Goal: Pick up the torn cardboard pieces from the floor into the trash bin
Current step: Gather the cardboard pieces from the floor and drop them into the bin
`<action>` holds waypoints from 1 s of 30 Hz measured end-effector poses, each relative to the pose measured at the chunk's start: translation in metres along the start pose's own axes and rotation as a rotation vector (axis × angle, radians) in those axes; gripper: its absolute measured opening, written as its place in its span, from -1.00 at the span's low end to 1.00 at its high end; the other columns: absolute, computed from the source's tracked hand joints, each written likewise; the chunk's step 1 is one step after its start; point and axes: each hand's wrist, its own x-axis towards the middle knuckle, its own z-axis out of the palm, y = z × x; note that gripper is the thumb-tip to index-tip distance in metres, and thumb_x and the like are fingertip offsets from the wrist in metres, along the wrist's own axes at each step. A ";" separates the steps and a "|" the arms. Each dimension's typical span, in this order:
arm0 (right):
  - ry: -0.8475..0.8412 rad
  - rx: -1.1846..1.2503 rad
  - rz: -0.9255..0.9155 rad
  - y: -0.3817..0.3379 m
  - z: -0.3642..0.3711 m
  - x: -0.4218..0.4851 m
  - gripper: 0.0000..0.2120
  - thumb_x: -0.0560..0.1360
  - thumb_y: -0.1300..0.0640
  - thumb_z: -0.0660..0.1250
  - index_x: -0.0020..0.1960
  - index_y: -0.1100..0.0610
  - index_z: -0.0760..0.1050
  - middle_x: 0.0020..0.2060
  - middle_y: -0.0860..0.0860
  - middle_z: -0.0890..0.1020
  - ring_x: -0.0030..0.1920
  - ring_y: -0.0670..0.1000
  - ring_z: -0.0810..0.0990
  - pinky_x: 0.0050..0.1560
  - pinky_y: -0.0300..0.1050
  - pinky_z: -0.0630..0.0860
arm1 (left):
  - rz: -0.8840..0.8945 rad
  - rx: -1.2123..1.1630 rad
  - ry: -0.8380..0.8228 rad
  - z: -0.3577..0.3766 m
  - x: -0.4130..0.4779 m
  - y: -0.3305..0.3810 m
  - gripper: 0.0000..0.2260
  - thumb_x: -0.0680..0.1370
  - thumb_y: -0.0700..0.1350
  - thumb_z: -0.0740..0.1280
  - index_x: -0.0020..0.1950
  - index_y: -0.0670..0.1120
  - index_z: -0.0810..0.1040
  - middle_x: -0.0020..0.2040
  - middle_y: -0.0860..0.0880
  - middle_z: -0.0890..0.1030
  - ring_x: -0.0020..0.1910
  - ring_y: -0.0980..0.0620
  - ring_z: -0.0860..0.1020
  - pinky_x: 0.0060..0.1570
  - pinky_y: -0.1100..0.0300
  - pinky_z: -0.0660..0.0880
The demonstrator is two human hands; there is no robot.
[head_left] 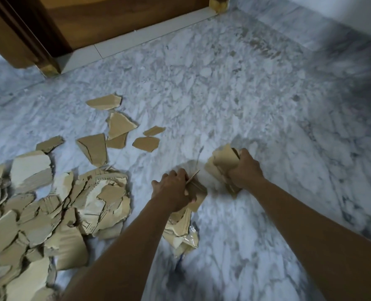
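Note:
A big heap of torn cardboard pieces (50, 213) covers the marble floor at the lower left. Several loose pieces (119, 127) lie scattered beyond it. My left hand (172, 190) grips a bunch of cardboard pieces (198, 193), with more cardboard (182, 233) lying under my forearm. My right hand (245, 168) grips a thick stack of cardboard pieces (220, 164) just above the floor. No trash bin is in view.
A wooden door and its frame (50, 40) stand at the top left, with a pale threshold strip (136, 40) in front. Grey-white marble floor (267, 94) stretches to the right, up to a wall base (332, 25).

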 end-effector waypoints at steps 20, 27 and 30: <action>-0.473 0.096 -0.181 -0.019 -0.041 -0.026 -0.42 0.31 0.05 0.59 0.28 0.09 0.48 0.08 0.08 0.65 0.06 0.10 0.64 0.02 0.02 0.63 | 0.010 0.013 0.036 -0.028 -0.045 -0.052 -0.15 0.38 0.59 -0.14 0.39 0.05 0.36 0.27 -0.07 0.47 0.26 -0.16 0.42 0.26 -0.17 0.37; -0.514 -0.198 -0.341 -0.019 -0.026 -0.031 -0.59 0.39 0.11 0.56 0.17 0.05 0.50 0.03 0.02 0.65 -0.02 0.01 0.62 -0.06 -0.09 0.55 | 0.110 0.044 -0.030 0.004 -0.058 -0.065 -0.38 0.47 0.34 0.30 0.36 -0.02 0.32 0.26 -0.10 0.37 0.22 -0.11 0.40 0.20 -0.09 0.46; -0.458 -0.068 -0.334 -0.013 -0.022 -0.031 -0.61 0.40 0.16 0.56 0.10 -0.03 0.45 -0.09 -0.08 0.62 -0.11 -0.09 0.59 -0.21 -0.19 0.47 | 0.117 -0.031 0.085 0.017 -0.051 -0.066 -0.32 0.36 0.28 0.47 0.34 0.01 0.32 0.26 -0.04 0.40 0.18 -0.10 0.43 0.12 -0.10 0.51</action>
